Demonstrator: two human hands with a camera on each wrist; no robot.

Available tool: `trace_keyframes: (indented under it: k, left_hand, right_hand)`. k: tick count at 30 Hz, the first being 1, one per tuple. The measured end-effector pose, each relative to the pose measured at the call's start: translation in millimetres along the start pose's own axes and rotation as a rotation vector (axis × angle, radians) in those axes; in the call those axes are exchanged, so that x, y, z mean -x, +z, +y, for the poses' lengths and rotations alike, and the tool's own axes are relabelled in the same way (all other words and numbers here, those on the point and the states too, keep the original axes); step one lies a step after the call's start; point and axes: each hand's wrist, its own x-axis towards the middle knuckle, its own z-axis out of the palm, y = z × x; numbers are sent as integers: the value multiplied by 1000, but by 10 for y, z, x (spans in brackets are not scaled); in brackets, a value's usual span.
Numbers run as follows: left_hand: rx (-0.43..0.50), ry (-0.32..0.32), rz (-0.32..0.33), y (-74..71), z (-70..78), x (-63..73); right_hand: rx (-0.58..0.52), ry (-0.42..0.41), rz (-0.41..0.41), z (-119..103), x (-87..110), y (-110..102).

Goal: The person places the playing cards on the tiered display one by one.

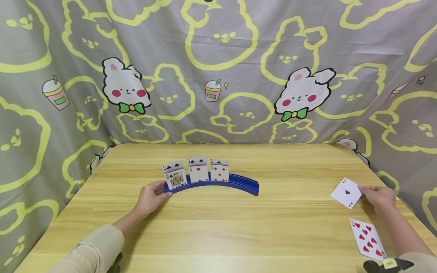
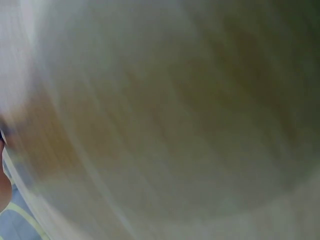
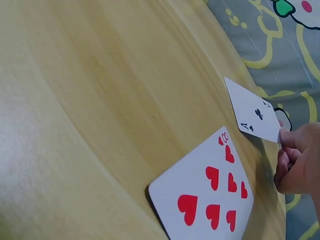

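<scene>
A curved blue card holder point(image 1: 239, 183) stands left of the table's middle, with several playing cards upright in it. Among them are a king point(image 1: 176, 179), a two of hearts point(image 1: 198, 174) and a five of diamonds point(image 1: 219, 173), each in front of a black-suited card. My left hand point(image 1: 150, 198) grips the holder's left end between thumb and fingers. On the right, my right hand point(image 1: 380, 197) pinches the ace of clubs point(image 3: 255, 111) by one corner, lifted off the table. Nearer me lies the eight of hearts point(image 3: 215, 192), face up.
The wooden table point(image 1: 239, 227) ends at the back against a grey curtain point(image 1: 239, 45) with yellow outlines and rabbits. In the left wrist view, the blurred table surface fills most of the picture.
</scene>
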Motion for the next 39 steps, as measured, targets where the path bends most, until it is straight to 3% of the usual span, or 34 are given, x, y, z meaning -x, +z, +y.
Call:
trace_keyframes:
  k: [11,28,39]
  left_hand:
    - [13,0,1,0,11,5]
    - [24,4,1,5,14,7]
    - [21,-2,5,8,19,14]
  right_hand:
    - [-7,-96,-2,-65,81,36]
    - [67,-321,95,-174,245,129]
    - [-17,-417,162,-304,379,271]
